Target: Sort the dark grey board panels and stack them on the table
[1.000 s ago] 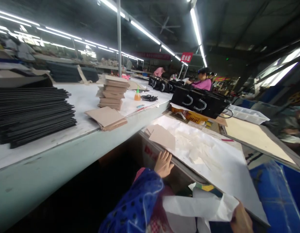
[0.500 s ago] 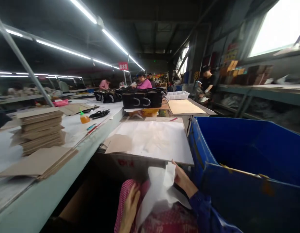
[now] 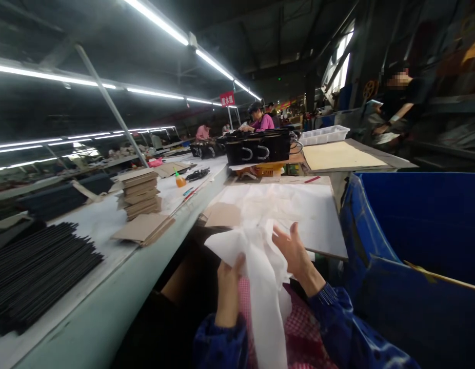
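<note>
A crumpled, thin white sheet [image 3: 262,287], like paper or soft lining, hangs in front of me and trails down over my checked red-and-white clothing [image 3: 307,328]. My left hand [image 3: 230,282] grips its left side, the thumb on the near face and the other fingers mostly hidden. At the sheet's right edge, my right hand [image 3: 295,251] is open, thumb raised and apart, fingertips at or just behind the material. Beyond them lies a white-covered board [image 3: 318,215] with pale thin pieces [image 3: 272,202] and a brown card [image 3: 224,214] on it.
On the left bench [image 3: 145,277] are stacked brown cards [image 3: 141,197], black strips [image 3: 41,271] and an orange bottle [image 3: 179,180]. A large blue bin [image 3: 376,230] stands close on my right. Black bags [image 3: 256,148] and a white tray [image 3: 324,135] are ahead; a person [image 3: 395,107] sits far right.
The white sheet has risen from my lap towards the board. My left hand has come up from my leg onto it, and my right hand has opened. The view has turned left.
</note>
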Demonstrator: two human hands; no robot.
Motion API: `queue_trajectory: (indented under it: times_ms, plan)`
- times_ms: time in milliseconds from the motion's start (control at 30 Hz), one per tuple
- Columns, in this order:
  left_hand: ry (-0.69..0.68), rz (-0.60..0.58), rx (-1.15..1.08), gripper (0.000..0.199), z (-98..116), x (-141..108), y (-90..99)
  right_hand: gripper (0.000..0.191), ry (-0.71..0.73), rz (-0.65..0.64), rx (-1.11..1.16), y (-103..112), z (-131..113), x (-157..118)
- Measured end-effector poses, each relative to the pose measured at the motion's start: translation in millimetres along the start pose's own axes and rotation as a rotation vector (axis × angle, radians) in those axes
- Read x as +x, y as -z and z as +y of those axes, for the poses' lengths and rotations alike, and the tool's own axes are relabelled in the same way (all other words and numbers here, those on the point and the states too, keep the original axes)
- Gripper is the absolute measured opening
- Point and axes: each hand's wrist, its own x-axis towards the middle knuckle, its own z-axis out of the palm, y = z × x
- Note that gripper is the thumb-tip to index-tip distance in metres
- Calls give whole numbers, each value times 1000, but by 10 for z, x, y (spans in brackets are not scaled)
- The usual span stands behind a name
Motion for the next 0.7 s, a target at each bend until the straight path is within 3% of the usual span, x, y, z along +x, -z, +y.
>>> queue_trajectory:
  times_ms: [67,200,267,367,433,700]
  plan:
    - [-77,97,60,48,51,35,4,88,26,-42,6,-52,-13,-64]
    - [-95,191,170,44,99,10,3,65,14,-69,-204,-125,34,-167]
    - [-73,213,185,49,103,-13,10,53,-20,25,-245,-132,98,-158]
    - [-61,300,184,62,112,-9,84,51,35,278,-229,-66,186,-97]
    - [-69,332,179,69,124,18,173,51,82,355,-232,4,202,-68]
    - [-191,297,224,61,264,161,527,53,176,282,-456,59,-67,-163]
